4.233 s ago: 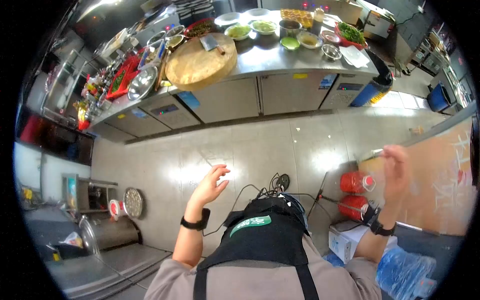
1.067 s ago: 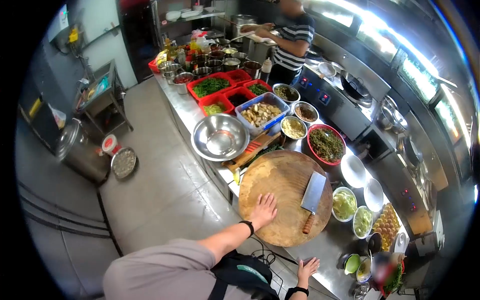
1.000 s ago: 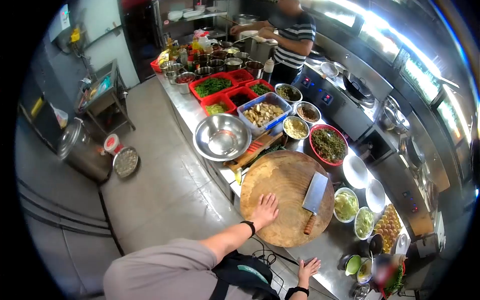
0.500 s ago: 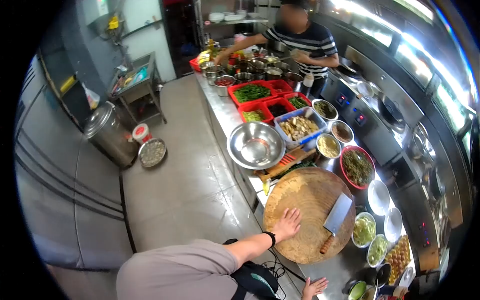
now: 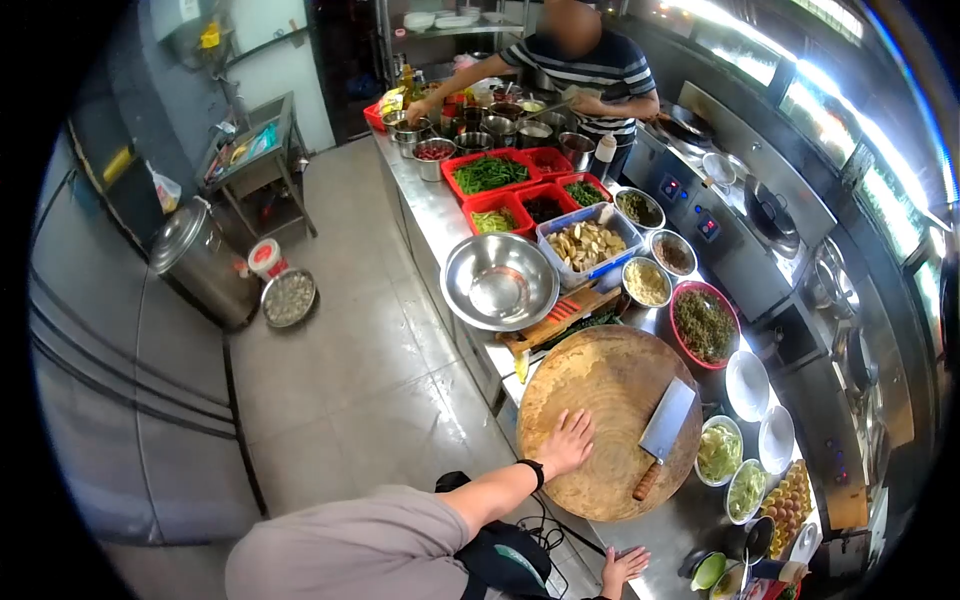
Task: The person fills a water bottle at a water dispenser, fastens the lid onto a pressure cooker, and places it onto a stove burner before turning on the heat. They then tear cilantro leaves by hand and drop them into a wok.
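Steel counter (image 5: 655,530) is running diagonally through the head view, bearing a round wooden chopping block (image 5: 615,420), tan with browner patches. Both hands are holding nothing, apart from each other: the left hand (image 5: 568,443) is resting palm-down on the block's near side, the right hand (image 5: 625,567) is lying with spread fingers at the counter's edge. This seems a pause; gripping the cleaver (image 5: 667,420), lying on the block, would be calling for a reach.

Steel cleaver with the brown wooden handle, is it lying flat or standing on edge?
Flat: the cleaver shows its broad blade face against the round wooden chopping block.
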A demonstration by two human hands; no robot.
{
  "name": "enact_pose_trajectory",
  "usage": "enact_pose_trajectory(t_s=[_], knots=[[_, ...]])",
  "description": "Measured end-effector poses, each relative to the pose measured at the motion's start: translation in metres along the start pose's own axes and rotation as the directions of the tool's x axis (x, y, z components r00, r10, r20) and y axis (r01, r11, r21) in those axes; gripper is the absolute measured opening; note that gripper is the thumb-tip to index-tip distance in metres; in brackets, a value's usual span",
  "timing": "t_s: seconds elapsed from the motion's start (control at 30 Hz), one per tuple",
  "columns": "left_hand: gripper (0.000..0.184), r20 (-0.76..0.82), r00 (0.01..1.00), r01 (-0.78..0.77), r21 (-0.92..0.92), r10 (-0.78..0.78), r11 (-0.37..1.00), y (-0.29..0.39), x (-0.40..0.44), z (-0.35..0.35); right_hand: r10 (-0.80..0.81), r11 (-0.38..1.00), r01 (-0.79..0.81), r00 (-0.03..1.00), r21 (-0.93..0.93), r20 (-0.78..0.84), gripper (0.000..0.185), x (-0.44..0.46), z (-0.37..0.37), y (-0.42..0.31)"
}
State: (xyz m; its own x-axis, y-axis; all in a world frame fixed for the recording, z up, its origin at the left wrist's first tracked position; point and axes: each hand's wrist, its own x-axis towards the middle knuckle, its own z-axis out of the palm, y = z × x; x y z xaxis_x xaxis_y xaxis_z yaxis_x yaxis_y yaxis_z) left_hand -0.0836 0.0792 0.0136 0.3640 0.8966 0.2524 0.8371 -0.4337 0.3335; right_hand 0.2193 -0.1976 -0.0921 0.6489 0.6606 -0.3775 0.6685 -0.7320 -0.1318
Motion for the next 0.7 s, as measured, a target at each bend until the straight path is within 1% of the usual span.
enact_pose_trajectory(t_s=[0.23,0.33,0.4,0.47,0.53,0.57,0.6,0.63,0.67,0.7], knots=[[0.048,0.03,1.0,0.004,0.0,-0.004,1.0,0.0,0.0,0.007,0.009,0.999,-0.01,1.0,0.044,0.021,0.112,-0.003,-0.006,-0.004],[0.051,0.072,0.997,-0.004,0.0,0.004,1.0,-0.001,0.0,0.008,0.024,0.999,-0.024,1.0,0.042,0.01,0.112,-0.001,-0.005,-0.004],[0.054,0.111,0.994,0.014,0.011,-0.015,1.0,-0.001,0.002,0.009,-0.049,0.998,0.05,0.998,0.026,-0.029,0.112,0.003,0.005,0.006],[0.056,0.208,0.978,-0.003,0.123,-0.022,0.992,0.001,0.001,0.015,-0.033,0.995,0.036,0.999,0.088,-0.034,0.112,0.002,0.008,0.004],[0.055,0.172,0.985,-0.011,0.107,-0.008,0.994,0.004,0.002,0.009,-0.025,0.994,0.028,0.999,0.109,-0.032,0.113,-0.001,0.004,0.001],[0.055,0.11,0.994,-0.01,0.055,0.004,0.998,0.006,0.003,0.008,0.032,0.992,-0.026,0.998,0.127,-0.051,0.113,-0.004,-0.002,-0.002],[0.054,0.048,0.999,-0.002,0.004,0.002,1.0,0.006,0.004,0.005,0.022,0.992,-0.019,0.999,0.125,-0.028,0.112,-0.008,-0.007,-0.008],[0.054,0.053,0.998,-0.043,-0.01,0.043,0.999,0.007,0.005,0.005,0.001,0.992,-0.001,1.0,0.124,-0.005,0.112,-0.01,-0.01,-0.011],[0.053,0.025,0.999,-0.044,-0.009,0.045,0.999,0.008,0.005,0.003,0.03,0.99,-0.027,0.999,0.139,-0.017,0.112,-0.013,-0.014,-0.012],[0.052,-0.005,0.999,-0.04,-0.007,0.04,0.999,0.008,0.005,0.001,0.008,0.99,-0.005,1.0,0.142,-0.023,0.112,-0.015,-0.015,-0.013]])
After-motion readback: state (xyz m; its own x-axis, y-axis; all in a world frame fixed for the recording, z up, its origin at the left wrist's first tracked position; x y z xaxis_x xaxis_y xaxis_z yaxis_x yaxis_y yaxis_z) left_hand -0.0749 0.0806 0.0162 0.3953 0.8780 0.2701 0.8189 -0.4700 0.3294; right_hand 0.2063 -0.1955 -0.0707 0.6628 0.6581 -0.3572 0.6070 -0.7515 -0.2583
